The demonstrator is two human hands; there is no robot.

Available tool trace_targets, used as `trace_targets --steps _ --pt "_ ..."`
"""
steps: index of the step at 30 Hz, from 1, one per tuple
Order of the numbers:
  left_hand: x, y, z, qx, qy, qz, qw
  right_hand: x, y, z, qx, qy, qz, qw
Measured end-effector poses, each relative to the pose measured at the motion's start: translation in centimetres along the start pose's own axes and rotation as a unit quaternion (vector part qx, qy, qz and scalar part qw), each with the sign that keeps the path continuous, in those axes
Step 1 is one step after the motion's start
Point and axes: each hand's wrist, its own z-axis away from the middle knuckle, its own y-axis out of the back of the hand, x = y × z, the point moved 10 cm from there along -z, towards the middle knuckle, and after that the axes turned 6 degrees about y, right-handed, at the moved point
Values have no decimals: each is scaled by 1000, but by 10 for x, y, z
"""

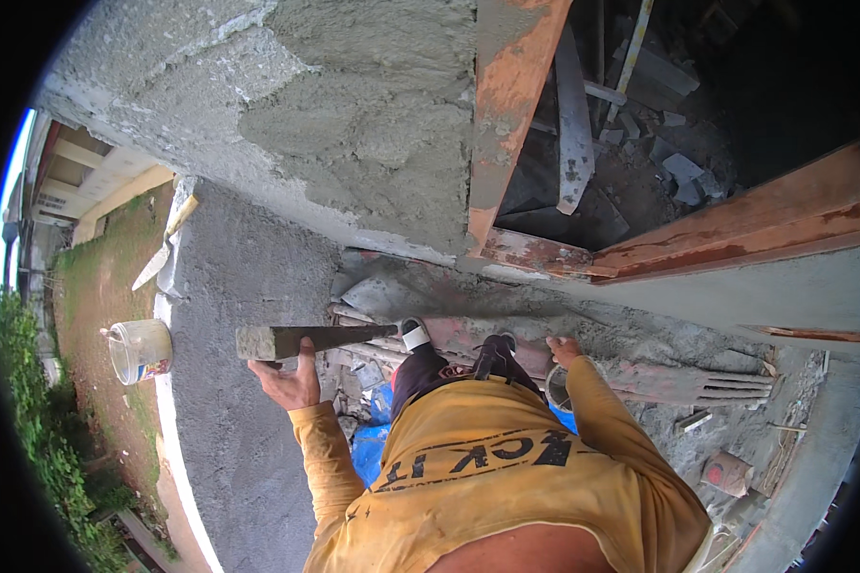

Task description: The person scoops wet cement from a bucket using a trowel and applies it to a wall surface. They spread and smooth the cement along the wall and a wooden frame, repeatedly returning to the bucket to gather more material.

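Observation:
My left hand is wrapped round a long straight wooden bar, whose squared, cement-grey end faces left while the rest runs off toward my feet. On the right, my right hand is closed in a fist. A round grey container shows just below it, partly covered by my sleeve; whether the fist holds anything is hidden. In front of me stands a wall coated with rough, damp-looking mortar. A pointed trowel with a wooden handle lies on the ledge at the left.
A whitish plastic bucket stands at the ledge, beyond which the ground drops to grass. I stand on rough planks spattered with mortar. A wooden frame surrounds an opening with rubble inside. A crumpled bag lies at lower right.

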Motion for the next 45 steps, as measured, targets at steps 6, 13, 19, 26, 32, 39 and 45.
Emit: trace_targets --steps 6,13,19,26,32,39,45 --pt "115 58 31 55 -49 241 968 98 -20 18 -44 -192 -205 959" --pt "168 49 51 -41 -36 458 887 99 -17 59 150 -282 -697 642" --pt "198 20 44 -115 23 546 829 73 137 85 291 82 -823 480" --pt "49 -113 28 -156 229 492 825 88 227 118 428 32 -730 532" --pt "-118 -272 89 -230 476 408 744 59 303 154 516 -19 -589 621" --pt "-140 -382 137 -175 607 384 673 -1 367 180 561 -5 -511 651" --pt "-130 -414 84 -168 596 351 703 -30 359 143 540 24 -536 649"
